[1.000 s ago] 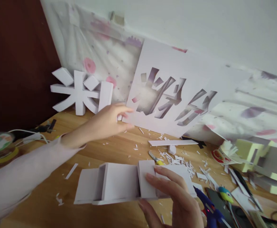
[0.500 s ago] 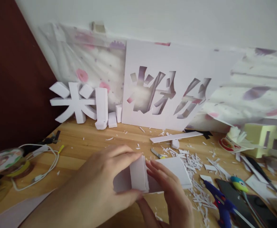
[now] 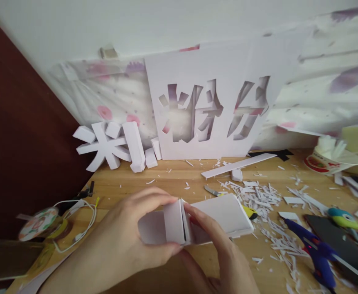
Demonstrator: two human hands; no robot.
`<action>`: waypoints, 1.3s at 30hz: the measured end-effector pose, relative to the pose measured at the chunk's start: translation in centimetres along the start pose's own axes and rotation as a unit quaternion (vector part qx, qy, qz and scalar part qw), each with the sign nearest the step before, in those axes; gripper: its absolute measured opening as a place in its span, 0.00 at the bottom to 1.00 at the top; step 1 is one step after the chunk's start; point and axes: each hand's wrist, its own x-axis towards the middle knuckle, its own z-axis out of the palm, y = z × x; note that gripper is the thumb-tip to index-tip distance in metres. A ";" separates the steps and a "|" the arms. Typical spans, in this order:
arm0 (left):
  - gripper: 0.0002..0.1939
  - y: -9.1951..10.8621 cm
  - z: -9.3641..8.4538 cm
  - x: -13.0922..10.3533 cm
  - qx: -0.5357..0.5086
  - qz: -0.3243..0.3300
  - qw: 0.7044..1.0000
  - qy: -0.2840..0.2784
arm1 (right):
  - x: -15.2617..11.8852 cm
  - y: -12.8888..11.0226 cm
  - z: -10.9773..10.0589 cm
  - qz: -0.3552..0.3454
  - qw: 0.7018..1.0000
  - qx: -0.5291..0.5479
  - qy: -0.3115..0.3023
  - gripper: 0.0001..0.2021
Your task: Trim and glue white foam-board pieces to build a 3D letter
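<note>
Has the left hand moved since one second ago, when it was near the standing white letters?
Yes. The left hand has come back from the standing foam letters at the wall toward the person, and now grips the white foam piece together with the right hand.

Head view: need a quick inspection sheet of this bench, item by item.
Surface: wooden table, strewn with white offcuts.
Job's things: white foam-board piece, an upright panel pinched on it.
Clutter: blue glue gun, craft knife, foam strip, paper cup.
Grippers: left hand and right hand both grip the piece.
Cables: white cable coiled at left.
Surroundings: cut-out board and foam character lean on the wall.
</note>
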 end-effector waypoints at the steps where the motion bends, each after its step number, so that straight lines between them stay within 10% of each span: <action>1: 0.22 -0.1 0.1 0.0 0.003 0.001 1.000 0.003 | 0.0 0.0 0.0 -0.002 1.000 -0.001 -0.002 0.35; 13: 0.25 0.0 0.9 -0.2 -0.031 -0.018 0.999 0.001 | 0.7 -0.1 -0.2 -0.035 0.998 -0.033 0.042 0.27; 39: 0.26 -1.9 4.5 -1.9 0.056 0.134 0.974 0.176 | -0.2 0.6 -1.3 -0.087 0.989 -0.118 -0.033 0.21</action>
